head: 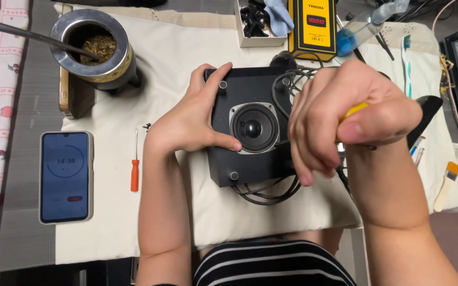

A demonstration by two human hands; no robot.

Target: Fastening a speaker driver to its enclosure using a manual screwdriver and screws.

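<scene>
Holding steady with the left hand, spread wide over the left edge of the black speaker box, thumb just beside the round speaker cone, fingers up on the top corner near a small screw post. Gripping tight with the right hand, closed in a fist on a yellow-handled tool, tip hidden behind the fingers, above the right side of the box. Resting flat on a cream cloth, box in the middle of it, black cable looping out below and above. Possibly slipping off a screw, if the hidden tip sits badly, and stabbing the thin cone close by. Perhaps also sliding on the soft cloth under too strong a push, toward the metal cup or the phone; orange screwdriver lying apart at the left.
</scene>
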